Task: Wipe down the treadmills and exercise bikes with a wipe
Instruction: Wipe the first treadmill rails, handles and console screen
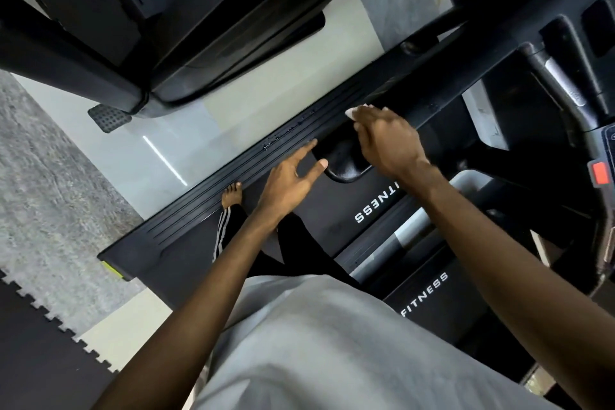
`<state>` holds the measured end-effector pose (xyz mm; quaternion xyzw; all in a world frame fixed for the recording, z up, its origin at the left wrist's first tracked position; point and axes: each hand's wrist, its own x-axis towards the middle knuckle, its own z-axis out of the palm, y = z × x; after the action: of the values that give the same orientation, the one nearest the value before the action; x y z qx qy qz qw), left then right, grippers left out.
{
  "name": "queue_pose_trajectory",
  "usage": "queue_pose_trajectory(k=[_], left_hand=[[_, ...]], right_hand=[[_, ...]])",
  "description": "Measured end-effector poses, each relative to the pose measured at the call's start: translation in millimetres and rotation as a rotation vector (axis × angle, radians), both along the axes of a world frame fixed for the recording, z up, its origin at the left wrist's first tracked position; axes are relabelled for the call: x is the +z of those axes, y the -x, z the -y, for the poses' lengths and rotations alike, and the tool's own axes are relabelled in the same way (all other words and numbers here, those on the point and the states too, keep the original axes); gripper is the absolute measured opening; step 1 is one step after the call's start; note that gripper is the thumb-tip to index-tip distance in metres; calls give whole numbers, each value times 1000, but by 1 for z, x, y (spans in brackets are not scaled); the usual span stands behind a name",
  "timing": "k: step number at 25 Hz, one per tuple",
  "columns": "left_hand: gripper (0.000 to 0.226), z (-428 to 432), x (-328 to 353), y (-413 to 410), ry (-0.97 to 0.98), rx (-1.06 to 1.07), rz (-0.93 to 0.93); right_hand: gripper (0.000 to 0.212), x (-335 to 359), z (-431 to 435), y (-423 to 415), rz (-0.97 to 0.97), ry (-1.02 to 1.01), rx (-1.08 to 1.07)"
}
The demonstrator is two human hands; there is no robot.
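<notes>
I stand on a black treadmill whose ribbed side rail runs diagonally from lower left to upper right. A white wipe shows only as a small patch past my fingertips. My right hand holds it against a dark bar of the treadmill frame, fingers curled over it. My left hand hovers over the belt beside the rail, forefinger and thumb stretched out, holding nothing.
A second black machine looms at upper left, across a strip of pale floor. The console with a red button sits at the right edge. Grey carpet and dark puzzle mat lie left. My bare foot rests by the rail.
</notes>
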<state>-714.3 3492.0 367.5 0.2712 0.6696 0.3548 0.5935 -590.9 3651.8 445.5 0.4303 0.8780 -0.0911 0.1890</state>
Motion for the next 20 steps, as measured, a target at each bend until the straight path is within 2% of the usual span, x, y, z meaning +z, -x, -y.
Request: queue_pose_trajectory(k=[3,6,10,11,15,17,20], left_hand=[[56,-3,4,3,-10,-15,-14],[53,-5,9,6,-18,-55,-40],[50,-13,15,4,-47,-88,-114],[50,-14,17,4,-33,-90,-118],[54,-13,24,0,1,-94,-140],[54,-13,26,-2,-3,-82,-148],[52,-18,32,-5,20,-57,-188]], right_hand=[[38,5,51,-24,-241,37,-42],[32,11,65,-38,-372,2,-126],[25,12,40,-32,-444,-107,-421],[24,14,45,-28,-445,-87,-435],[22,23,76,-35,-412,73,-209],[21,22,54,-44,-427,46,-272],[30,17,-1,-60,-440,-53,-417]])
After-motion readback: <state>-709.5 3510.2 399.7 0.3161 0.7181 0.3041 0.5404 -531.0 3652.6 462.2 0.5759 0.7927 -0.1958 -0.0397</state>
